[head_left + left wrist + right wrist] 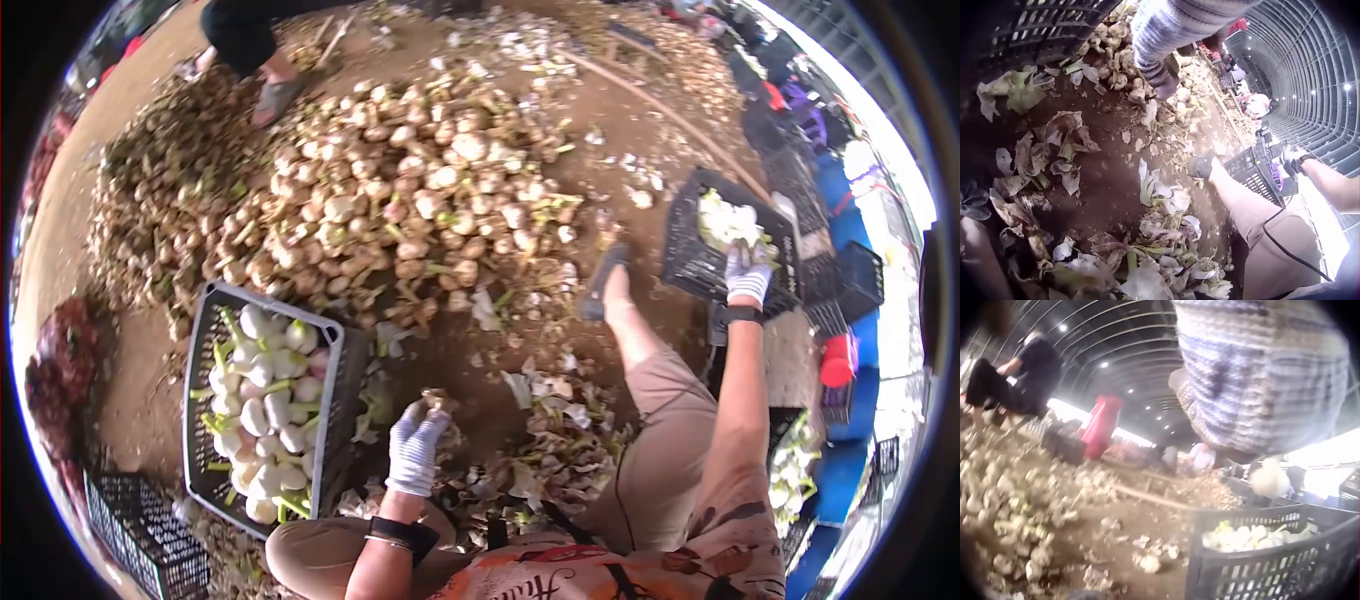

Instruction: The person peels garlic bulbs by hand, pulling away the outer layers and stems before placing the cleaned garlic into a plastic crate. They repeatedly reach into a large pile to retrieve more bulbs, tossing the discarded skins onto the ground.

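Note:
In the head view my gloved left hand [413,448] holds a brownish garlic bulb [436,399] at its fingertips, above loose husks. The left wrist view shows that hand [1169,37] with its fingers curled downward; the bulb is mostly hidden there. Over a black crate [690,235] at the right, my gloved right hand [747,275] reaches in above white garlic bulbs [725,218]. One white bulb [1270,479] shows just under the right hand [1260,381] in the right wrist view, against fingers that are mostly hidden.
A grey-rimmed crate [335,400] of trimmed bulbs stands left of my left hand. Ahead lies a large garlic heap [420,190], with another person's foot [277,98] beside it. A long pole [670,115] lies beyond the black crate. Another black crate [150,535] is at lower left.

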A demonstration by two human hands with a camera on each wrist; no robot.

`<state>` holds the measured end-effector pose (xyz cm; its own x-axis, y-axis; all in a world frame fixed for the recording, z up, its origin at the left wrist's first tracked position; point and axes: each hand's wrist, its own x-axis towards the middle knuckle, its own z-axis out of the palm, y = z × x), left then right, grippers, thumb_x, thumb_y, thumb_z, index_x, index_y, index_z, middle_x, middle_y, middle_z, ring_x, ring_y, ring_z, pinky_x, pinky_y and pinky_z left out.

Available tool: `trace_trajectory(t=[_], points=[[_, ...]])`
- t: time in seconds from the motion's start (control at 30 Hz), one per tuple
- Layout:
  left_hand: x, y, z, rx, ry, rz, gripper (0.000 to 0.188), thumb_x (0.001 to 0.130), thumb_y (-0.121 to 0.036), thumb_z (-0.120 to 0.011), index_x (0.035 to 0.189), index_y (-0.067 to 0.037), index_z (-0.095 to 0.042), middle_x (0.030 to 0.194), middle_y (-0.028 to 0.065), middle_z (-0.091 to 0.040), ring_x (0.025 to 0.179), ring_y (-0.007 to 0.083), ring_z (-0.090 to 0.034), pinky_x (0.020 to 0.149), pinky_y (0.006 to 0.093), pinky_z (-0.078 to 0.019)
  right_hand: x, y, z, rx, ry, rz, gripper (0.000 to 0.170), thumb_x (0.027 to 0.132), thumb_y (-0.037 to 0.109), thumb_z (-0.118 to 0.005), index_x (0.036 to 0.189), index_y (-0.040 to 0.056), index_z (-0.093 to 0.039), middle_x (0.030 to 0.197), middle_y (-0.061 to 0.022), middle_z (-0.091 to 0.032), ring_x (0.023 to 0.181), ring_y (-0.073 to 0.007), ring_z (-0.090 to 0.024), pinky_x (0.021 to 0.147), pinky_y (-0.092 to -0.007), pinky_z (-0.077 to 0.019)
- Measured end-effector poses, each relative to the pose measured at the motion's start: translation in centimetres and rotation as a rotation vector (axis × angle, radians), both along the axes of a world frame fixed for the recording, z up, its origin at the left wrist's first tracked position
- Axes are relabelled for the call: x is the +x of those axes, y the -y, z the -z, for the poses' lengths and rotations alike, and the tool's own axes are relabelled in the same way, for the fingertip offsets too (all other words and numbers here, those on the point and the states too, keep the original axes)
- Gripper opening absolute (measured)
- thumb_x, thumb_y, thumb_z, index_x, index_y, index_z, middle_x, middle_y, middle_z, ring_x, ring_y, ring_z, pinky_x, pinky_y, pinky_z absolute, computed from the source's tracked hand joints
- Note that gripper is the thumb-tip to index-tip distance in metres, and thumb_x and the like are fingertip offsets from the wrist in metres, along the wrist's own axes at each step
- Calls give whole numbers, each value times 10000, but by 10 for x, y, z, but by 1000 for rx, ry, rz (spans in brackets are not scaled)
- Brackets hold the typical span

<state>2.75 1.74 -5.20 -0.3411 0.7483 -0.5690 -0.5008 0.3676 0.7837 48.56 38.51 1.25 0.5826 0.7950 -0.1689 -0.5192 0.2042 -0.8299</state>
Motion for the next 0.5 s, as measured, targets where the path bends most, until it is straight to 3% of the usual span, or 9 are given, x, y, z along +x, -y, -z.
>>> trace_trajectory(t=[0.07, 0.13, 0.17, 0.2, 0.23, 0.27, 0.33, 0.4, 0.5], points=[[0, 0, 0, -35, 97, -8, 249, 836, -58, -588, 1081, -13, -578, 852, 1, -605, 704, 62, -550, 624, 200, -456, -49, 2, 25, -80, 74, -237, 148, 870, 180, -555, 979, 81, -562, 890, -53, -585, 775, -214, -548, 735, -362, -520], [-3, -3, -7, -47, 128, 18, 240, 841, -62, -584, 1078, -30, -573, 837, -7, -600, 692, 61, -553, 609, 199, -453, -138, 18, 49, -163, 173, -637, 100, 823, 142, -601, 897, 81, -570, 796, -36, -559, 637, -168, -517, 658, -336, -532], [-3, -4, -5, -56, 128, 13, 225, 844, -65, -582, 1067, -42, -573, 823, -11, -596, 678, 62, -556, 593, 198, -449, -184, 23, 70, -242, 295, -628, 77, 802, 103, -588, 876, 85, -598, 769, -44, -584, 607, -161, -541, 578, -307, -516], [-3, -3, 1, -82, 140, 5, 225, 845, -67, -583, 1068, -42, -574, 828, -15, -595, 690, 55, -550, 593, 194, -442, -235, 33, 76, -320, 437, -745, 151, 777, 79, -592, 924, 76, -630, 789, -51, -612, 674, -153, -579, 557, -300, -498], [-4, -3, 0, -104, 134, 11, 228, 845, -67, -584, 1071, -43, -575, 833, -16, -595, 698, 53, -546, 600, 191, -439, -272, 45, 90, -247, 474, -915, 236, 776, 88, -607, 1007, 57, -636, 845, -55, -638, 731, -152, -611, 569, -290, -491], [-5, -3, -1, -124, 130, 19, 231, 845, -67, -585, 1074, -43, -575, 839, -18, -595, 706, 50, -541, 607, 189, -436, -316, 43, 113, -147, 708, -993, 257, 782, 114, -617, 1026, 35, -634, 862, -35, -642, 758, -160, -616, 649, -302, -503], [-7, -2, 4, -145, 120, 54, 232, 846, -54, -592, 1076, -28, -576, 866, -14, -597, 760, 58, -536, 677, 194, -441, -377, 34, 162, -110, 875, -1240, 356, 776, 167, -639, 1099, 23, -598, 899, -72, -660, 838, -221, -625, 748, -330, -493], [-8, -3, 4, -106, 145, 22, 228, 841, -37, -604, 1066, -17, -575, 883, -11, -593, 797, 64, -533, 714, 204, -445, -441, 32, 135, -49, 1453, -1111, 488, 738, 252, -687, 1152, 27, -562, 984, -135, -652, 930, -284, -610, 822, -371, -476], [-12, -1, 3, -188, 73, 88, 228, 836, -49, -619, 1057, -5, -578, 888, -7, -597, 804, 61, -513, 730, 205, -432, -495, 1, 121, 23, 1597, -1027, 684, 697, 407, -707, 1236, 47, -490, 1115, -166, -603, 1012, -320, -582, 881, -390, -460]])
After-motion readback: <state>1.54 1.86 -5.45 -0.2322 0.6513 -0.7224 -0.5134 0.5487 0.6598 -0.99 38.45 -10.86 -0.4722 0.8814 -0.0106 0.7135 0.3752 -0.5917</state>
